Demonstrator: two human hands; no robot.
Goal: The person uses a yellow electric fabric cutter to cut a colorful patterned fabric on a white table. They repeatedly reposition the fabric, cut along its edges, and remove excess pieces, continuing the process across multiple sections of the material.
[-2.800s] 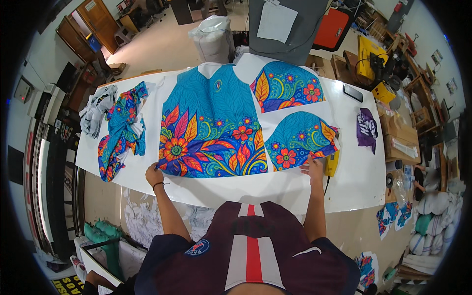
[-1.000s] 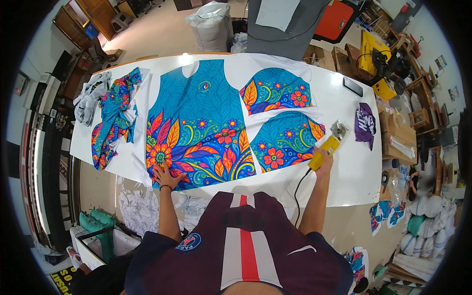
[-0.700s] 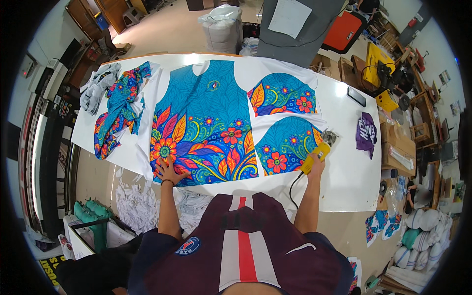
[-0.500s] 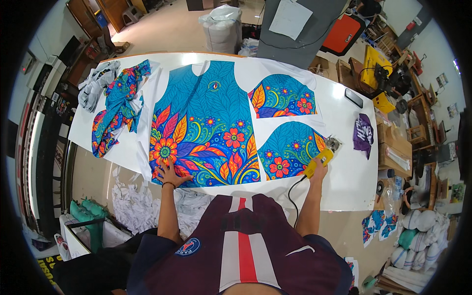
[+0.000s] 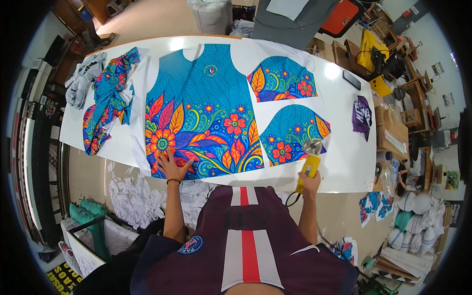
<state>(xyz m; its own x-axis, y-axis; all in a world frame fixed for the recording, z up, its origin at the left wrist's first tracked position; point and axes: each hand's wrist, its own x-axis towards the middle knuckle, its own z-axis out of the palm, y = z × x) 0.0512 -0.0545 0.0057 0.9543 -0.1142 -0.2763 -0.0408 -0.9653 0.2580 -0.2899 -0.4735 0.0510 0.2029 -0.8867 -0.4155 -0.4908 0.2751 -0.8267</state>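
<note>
My right hand (image 5: 309,182) is wrapped round the yellow body of a corded electric rotary cutter (image 5: 310,164). The cutter's metal head lies over the lower right edge of the lower sleeve-shaped fabric piece (image 5: 291,138). With fingers spread, my left hand (image 5: 174,166) presses flat on the lower left of a large shirt-body panel (image 5: 204,118), teal with bright flowers. A second sleeve-shaped piece (image 5: 284,81) lies above the first, to the right of the panel. All these pieces are spread on a white table (image 5: 344,162).
Crumpled floral fabric (image 5: 110,103) and grey-white scraps (image 5: 84,81) lie at the table's left. A phone (image 5: 351,80) and a purple cloth (image 5: 362,118) are at its right. White offcuts (image 5: 135,199) cover the floor below. A grey table (image 5: 295,29) stands beyond.
The cutter has moved left and toward me, its head swinging to point more directly away from me. My left hand stays on the panel. The whole view has shifted slightly.
</note>
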